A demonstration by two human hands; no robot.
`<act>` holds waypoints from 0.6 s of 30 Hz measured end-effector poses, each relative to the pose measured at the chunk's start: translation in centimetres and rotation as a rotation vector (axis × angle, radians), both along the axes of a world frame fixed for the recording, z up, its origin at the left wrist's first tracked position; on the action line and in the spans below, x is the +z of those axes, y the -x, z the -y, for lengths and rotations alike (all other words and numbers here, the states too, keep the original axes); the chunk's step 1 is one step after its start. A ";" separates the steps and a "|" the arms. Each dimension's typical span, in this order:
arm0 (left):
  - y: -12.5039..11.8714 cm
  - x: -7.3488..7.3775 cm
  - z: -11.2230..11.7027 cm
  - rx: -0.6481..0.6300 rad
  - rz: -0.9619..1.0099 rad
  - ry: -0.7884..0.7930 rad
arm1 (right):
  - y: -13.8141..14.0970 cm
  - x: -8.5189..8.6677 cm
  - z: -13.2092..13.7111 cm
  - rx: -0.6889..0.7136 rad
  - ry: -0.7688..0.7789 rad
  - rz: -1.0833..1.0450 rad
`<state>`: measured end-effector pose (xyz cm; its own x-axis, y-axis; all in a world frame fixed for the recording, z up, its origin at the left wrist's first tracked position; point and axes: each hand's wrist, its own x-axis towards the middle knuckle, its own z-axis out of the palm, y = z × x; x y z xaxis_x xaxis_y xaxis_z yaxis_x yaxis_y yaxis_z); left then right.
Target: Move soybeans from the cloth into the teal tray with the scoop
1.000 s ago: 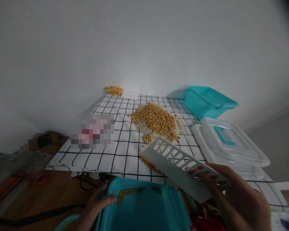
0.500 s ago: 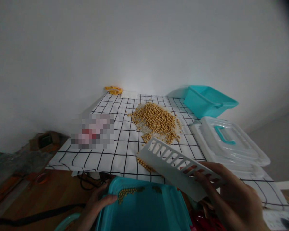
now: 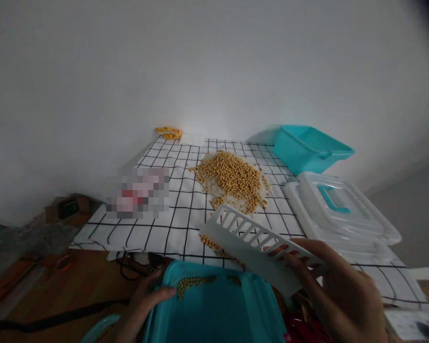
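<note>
My right hand (image 3: 338, 281) grips a white plastic strip with a row of slots (image 3: 252, 245), its flat edge down on the table near the front. Some soybeans (image 3: 211, 244) lie along that edge, partly hidden by it. Just below the table edge, my left hand (image 3: 148, 297) holds the rim of a teal plastic bin (image 3: 218, 309), thumb over the side. A few soybeans (image 3: 191, 284) rest inside the bin's far corner. Farther back, a large pile of soybeans (image 3: 232, 178), mixed with whitish grains at its borders, spreads over the checked tablecloth (image 3: 178, 219).
An open teal bin (image 3: 300, 155) stands at the back right. Before it lie stacked clear lids (image 3: 339, 209) with a teal handle. A blurred-out item (image 3: 139, 193) is on the left, and a yellow object (image 3: 168, 133) at the back. A power strip (image 3: 413, 324) shows at lower right.
The slotted strip and my right hand have shifted slightly left and toward me, along with the beans at its edge. My left hand and the bin stay nearly still.
</note>
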<state>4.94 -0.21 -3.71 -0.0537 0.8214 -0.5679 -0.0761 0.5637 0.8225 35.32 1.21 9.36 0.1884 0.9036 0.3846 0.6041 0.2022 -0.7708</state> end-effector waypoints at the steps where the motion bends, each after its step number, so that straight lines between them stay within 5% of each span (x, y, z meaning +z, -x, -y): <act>1: 0.0 0.0 0.0 0.005 0.010 0.001 | 0.0 0.0 0.0 -0.001 -0.003 0.001; 14: -0.1 1.2 -0.3 -0.047 0.024 -0.032 | -0.4 -0.1 0.0 0.040 0.007 -0.026; 18: -0.3 1.9 -0.3 -0.044 0.013 -0.014 | -1.5 0.2 -0.2 0.208 0.034 0.001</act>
<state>5.23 0.07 -1.86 -0.0101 0.8308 -0.5565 -0.0620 0.5549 0.8296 36.81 1.40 9.60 -0.0037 0.9355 0.3533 0.5531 0.2962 -0.7787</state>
